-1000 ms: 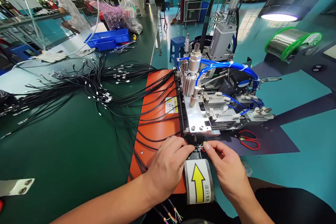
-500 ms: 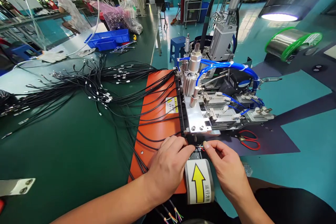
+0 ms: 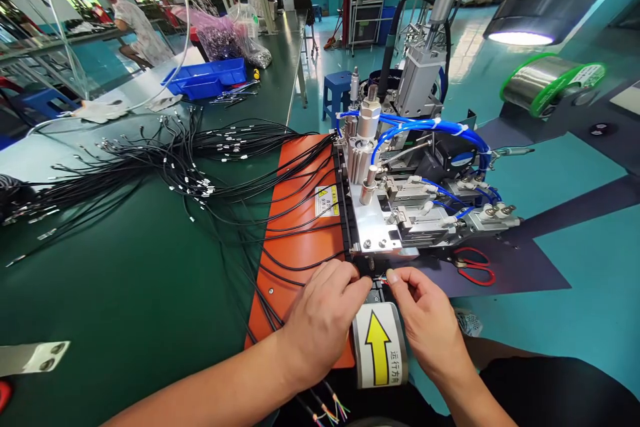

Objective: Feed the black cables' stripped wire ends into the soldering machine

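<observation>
My left hand (image 3: pixel 320 320) lies curled on the orange plate (image 3: pixel 295 240), its fingers pinched on a black cable at the machine's front edge. My right hand (image 3: pixel 425 317) pinches the cable's coloured wire ends (image 3: pixel 383 276) just in front of the metal machine (image 3: pixel 400 207). Between the two hands sits a grey cover with a yellow arrow label (image 3: pixel 377 347). Many black cables (image 3: pixel 165 167) fan out over the green bench (image 3: pixel 125 293) and cross the orange plate into the machine's side.
Red-handled scissors (image 3: pixel 473 265) lie right of the machine. A solder wire spool (image 3: pixel 550 80) stands at the far right. Blue trays (image 3: pixel 207 75) and a plastic bag sit at the bench's far end, where other people work. A blue stool (image 3: pixel 337 90) stands beyond.
Both hands stay pinched at the machine's front edge. Only the view has shifted slightly.
</observation>
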Tool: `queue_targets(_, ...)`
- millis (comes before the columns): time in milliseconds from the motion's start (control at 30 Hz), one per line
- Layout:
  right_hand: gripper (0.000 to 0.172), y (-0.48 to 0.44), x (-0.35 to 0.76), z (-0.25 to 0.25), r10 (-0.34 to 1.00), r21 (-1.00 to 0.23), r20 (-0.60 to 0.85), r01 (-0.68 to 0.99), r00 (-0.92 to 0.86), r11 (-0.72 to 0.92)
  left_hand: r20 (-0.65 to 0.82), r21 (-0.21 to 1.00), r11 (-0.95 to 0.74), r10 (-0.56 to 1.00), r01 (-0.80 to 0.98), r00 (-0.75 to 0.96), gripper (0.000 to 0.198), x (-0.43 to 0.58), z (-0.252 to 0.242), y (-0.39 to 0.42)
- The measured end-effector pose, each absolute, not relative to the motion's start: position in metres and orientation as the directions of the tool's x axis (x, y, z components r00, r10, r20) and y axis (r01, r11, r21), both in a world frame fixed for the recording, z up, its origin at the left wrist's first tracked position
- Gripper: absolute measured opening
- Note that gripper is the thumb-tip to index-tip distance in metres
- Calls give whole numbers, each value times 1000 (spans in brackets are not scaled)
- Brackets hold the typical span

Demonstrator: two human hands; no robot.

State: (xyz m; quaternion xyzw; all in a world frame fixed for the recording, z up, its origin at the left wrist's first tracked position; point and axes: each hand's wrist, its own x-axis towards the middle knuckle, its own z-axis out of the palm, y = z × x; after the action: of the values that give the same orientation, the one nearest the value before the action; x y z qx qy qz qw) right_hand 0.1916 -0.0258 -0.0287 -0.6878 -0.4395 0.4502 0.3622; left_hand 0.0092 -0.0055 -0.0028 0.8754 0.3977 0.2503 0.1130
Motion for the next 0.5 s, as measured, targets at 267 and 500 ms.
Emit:
queue_targets(267,46,-26,194,-36,941,-919,-281,229,191,-321,356,411,-660,751,629,556,18,9,-6,-6)
queue_targets(500,36,-25,203,-29,982,-957,-156,230,104,-177,361,420,-669,743,613,563,21,8,-5,-6)
